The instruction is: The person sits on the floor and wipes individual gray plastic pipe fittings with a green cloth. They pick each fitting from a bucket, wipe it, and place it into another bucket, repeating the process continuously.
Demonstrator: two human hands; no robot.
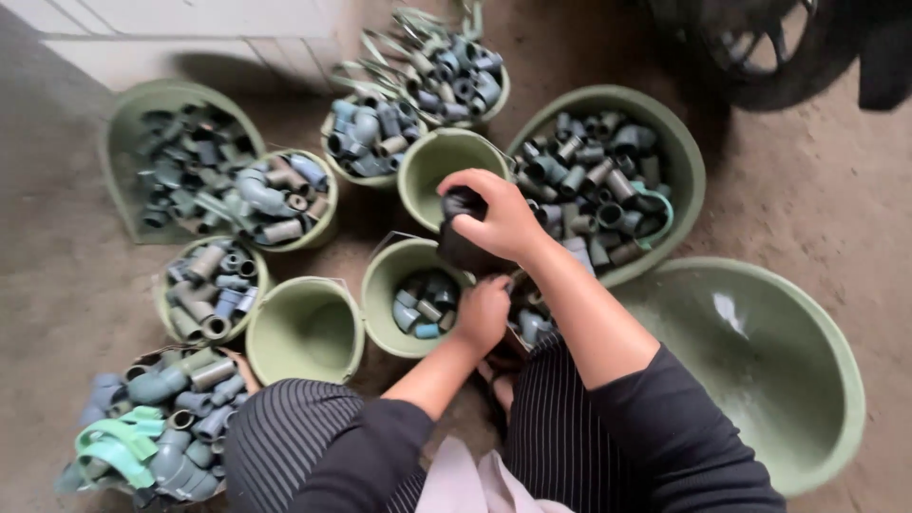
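My right hand (503,220) grips a dark pipe fitting (464,203) above a green bucket (382,285). My left hand (483,313) curls at its rim; whether it holds anything, I cannot tell.

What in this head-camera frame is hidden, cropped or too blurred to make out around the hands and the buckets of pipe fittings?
- Head view: the dark item in the right hand is blurred and partly covered by fingers; its kind is unclear.
- The left hand hides whatever it touches.
- The container behind the forearms is mostly hidden.
- The wheel is cut off by the top edge.
- The bottom-left bucket runs off the bottom edge.
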